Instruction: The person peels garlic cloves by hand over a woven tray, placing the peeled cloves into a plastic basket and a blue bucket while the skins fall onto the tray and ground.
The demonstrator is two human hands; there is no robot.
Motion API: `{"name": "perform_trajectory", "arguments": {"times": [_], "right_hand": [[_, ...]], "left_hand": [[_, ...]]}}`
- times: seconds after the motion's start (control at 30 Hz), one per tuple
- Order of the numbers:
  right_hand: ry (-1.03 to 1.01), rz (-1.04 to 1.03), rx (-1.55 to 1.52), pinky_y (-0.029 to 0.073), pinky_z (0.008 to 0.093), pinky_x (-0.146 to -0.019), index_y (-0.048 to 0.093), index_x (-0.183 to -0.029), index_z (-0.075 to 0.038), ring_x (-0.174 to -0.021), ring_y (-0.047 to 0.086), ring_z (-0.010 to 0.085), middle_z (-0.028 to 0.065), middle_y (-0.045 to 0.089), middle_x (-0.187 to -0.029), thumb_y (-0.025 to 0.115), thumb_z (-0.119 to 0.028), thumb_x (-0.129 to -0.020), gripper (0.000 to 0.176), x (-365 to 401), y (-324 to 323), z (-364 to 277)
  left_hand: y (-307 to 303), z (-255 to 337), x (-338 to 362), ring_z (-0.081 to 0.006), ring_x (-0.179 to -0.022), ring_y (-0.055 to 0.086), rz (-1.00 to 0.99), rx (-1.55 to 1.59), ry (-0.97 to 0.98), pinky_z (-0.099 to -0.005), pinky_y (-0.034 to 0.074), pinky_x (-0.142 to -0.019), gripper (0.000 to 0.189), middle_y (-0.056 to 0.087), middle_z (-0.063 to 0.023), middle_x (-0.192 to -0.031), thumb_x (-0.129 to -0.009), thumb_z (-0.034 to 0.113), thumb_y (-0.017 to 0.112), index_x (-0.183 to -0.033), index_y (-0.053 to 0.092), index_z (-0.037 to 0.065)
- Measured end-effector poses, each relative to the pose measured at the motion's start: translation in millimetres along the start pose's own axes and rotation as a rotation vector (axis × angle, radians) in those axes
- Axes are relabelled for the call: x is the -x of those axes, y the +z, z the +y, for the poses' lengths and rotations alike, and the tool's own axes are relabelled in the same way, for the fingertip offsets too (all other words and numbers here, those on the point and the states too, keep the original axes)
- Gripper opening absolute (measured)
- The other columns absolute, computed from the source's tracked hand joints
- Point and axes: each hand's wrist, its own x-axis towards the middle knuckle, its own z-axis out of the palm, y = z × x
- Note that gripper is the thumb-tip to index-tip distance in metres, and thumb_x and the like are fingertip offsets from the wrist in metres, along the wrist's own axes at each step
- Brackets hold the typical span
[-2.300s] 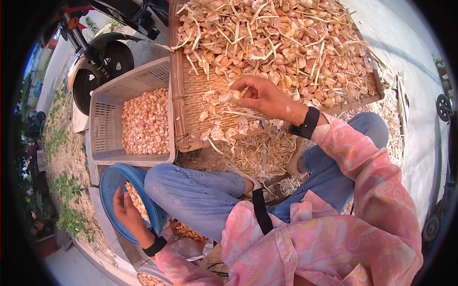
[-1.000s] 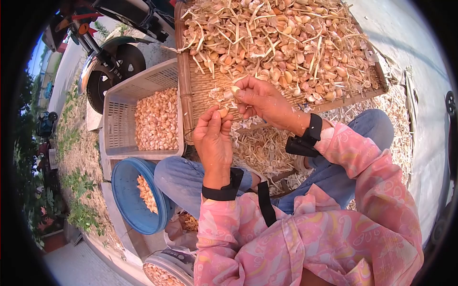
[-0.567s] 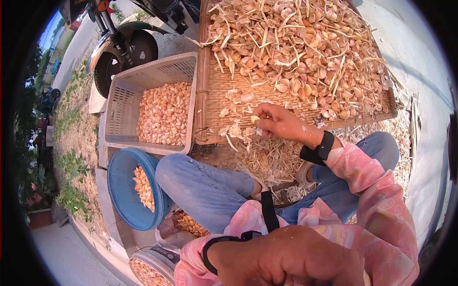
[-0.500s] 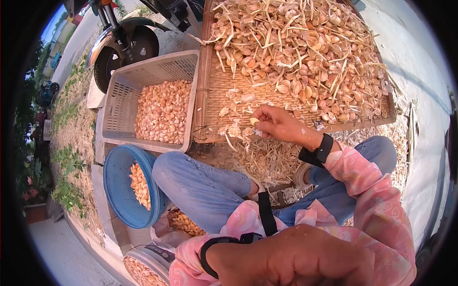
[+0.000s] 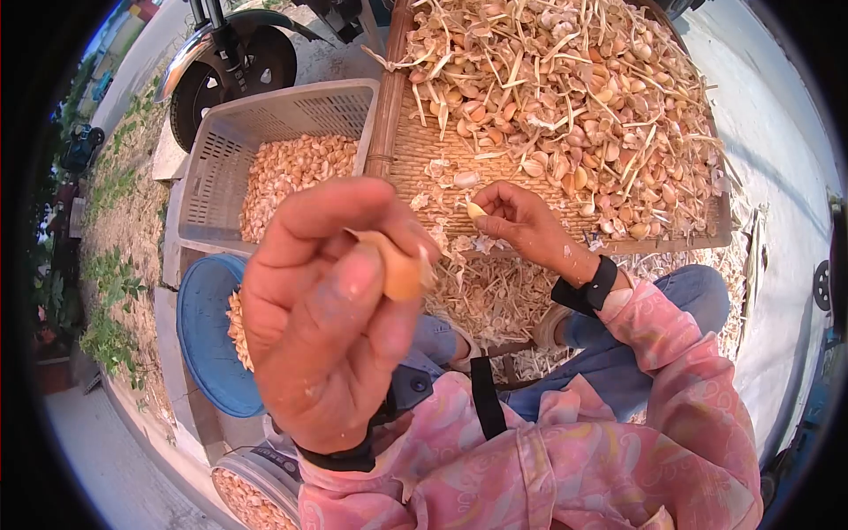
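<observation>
Close to the camera, my left hand (image 5: 322, 322) pinches an orange-tan garlic clove (image 5: 402, 272) between thumb and fingers, with a bit of papery skin at its edge. Farther out, my right hand (image 5: 527, 225) holds a pale yellow garlic clove (image 5: 476, 210) at its fingertips, over the near edge of a woven tray (image 5: 424, 146). Heaped on that tray are unpeeled garlic cloves (image 5: 579, 137) with dry stalks and husks. My left hand hides part of the blue bucket's rim and the crate's front.
A grey plastic crate (image 5: 212, 177) of cloves stands left of the tray. Nearer are a blue bucket (image 5: 208, 340) with cloves and a white bucket (image 5: 287, 481) of cloves. Husks (image 5: 495, 300) litter the ground between my legs. A motorbike wheel (image 5: 252, 79) is at upper left.
My left hand has risen from the bottom of the view to the left centre, and the clove in it now shows. My right hand stays near the tray edge, still holding its clove.
</observation>
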Motion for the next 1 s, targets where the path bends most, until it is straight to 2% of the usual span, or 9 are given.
{"name": "perform_trajectory", "arguments": {"times": [0.07,0.13,0.27,0.33,0.4,0.73,0.83,0.93,1.0], "right_hand": [[-0.076,0.008,-0.002,0.043,0.0179,-0.067,0.053,-0.098,-0.004,-0.074,0.050,0.0037,-0.0027,0.052,-0.084,0.060,-0.009,-0.085,0.015,2,0,-11],[-0.189,0.030,0.005,0.044,0.0211,-0.065,0.054,-0.096,-0.004,-0.073,0.050,0.0059,-0.0009,0.052,-0.083,0.062,-0.010,-0.083,0.016,1,5,-21],[-0.412,-0.018,0.364,0.045,0.0266,-0.064,0.054,-0.095,-0.003,-0.073,0.055,0.0155,0.0080,0.053,-0.083,0.062,-0.006,-0.080,0.018,12,16,-49],[-0.540,-0.039,0.498,0.046,0.0278,-0.063,0.054,-0.096,-0.002,-0.074,0.057,0.0168,0.0102,0.055,-0.084,0.062,-0.004,-0.079,0.019,14,21,-52],[-0.473,-0.069,0.520,0.048,0.0248,-0.066,0.055,-0.099,-0.002,-0.075,0.059,0.0131,0.0072,0.057,-0.087,0.064,-0.002,-0.079,0.022,21,21,-62],[-0.105,-0.218,-0.308,0.049,0.0210,-0.070,0.054,-0.094,0.000,-0.078,0.058,0.0074,0.0029,0.059,-0.086,0.064,-0.003,-0.080,0.017,26,20,-55],[-0.040,-0.258,-0.324,0.048,0.0206,-0.070,0.053,-0.094,0.000,-0.078,0.057,0.0069,0.0033,0.059,-0.086,0.063,-0.003,-0.081,0.017,26,19,-48],[-0.024,-0.237,-0.279,0.049,0.0203,-0.068,0.053,-0.094,0.000,-0.075,0.058,0.0076,0.0040,0.059,-0.083,0.062,-0.002,-0.081,0.016,25,24,-46],[-0.108,-0.167,0.032,0.049,0.0204,-0.066,0.053,-0.094,0.001,-0.073,0.058,0.0081,0.0042,0.059,-0.082,0.060,0.002,-0.079,0.016,27,28,-53]], "left_hand": [[-50,6,-27,-0.0142,-0.090,0.056,0.503,-0.794,0.127,-0.0226,0.047,-0.072,0.042,0.049,-0.0165,-0.118,-0.087,0.010,0.054,-0.125,0.043,-0.003],[-92,3,-25,-0.0159,-0.095,0.057,0.725,-1.109,0.031,-0.0239,0.046,-0.074,0.041,0.050,-0.0147,-0.118,-0.088,0.015,0.054,-0.125,0.045,-0.001],[-62,-58,-10,-0.0130,-0.084,0.059,0.315,-0.922,-0.369,-0.0222,0.047,-0.069,0.038,0.059,-0.0094,-0.105,-0.089,0.022,0.054,-0.119,0.051,0.000],[-69,-89,-8,-0.0109,-0.073,0.060,0.234,-0.797,-0.347,-0.0213,0.048,-0.062,0.030,0.062,-0.0080,-0.089,-0.088,0.018,0.057,-0.110,0.055,-0.003],[-70,-93,-3,-0.0105,-0.069,0.060,0.274,-0.785,-0.293,-0.0208,0.048,-0.061,0.025,0.063,-0.0069,-0.082,-0.088,0.015,0.058,-0.104,0.056,-0.004],[-53,-96,18,-0.0112,-0.065,0.061,0.452,-0.380,-0.202,-0.0189,0.049,-0.058,0.018,0.064,-0.0079,-0.078,-0.085,0.009,0.060,-0.097,0.058,-0.004],[-57,-98,24,-0.0110,-0.064,0.061,0.464,-0.335,-0.241,-0.0190,0.049,-0.058,0.017,0.064,-0.0080,-0.078,-0.085,0.009,0.060,-0.096,0.058,-0.004],[-53,-105,26,-0.0109,-0.063,0.061,0.458,-0.634,-0.119,-0.0191,0.048,-0.057,0.016,0.064,-0.0081,-0.076,-0.084,0.009,0.060,-0.094,0.058,-0.004],[-56,-106,26,-0.0106,-0.063,0.061,0.468,-0.616,-0.129,-0.0192,0.049,-0.057,0.016,0.064,-0.0081,-0.076,-0.084,0.009,0.060,-0.093,0.058,-0.004]]}}
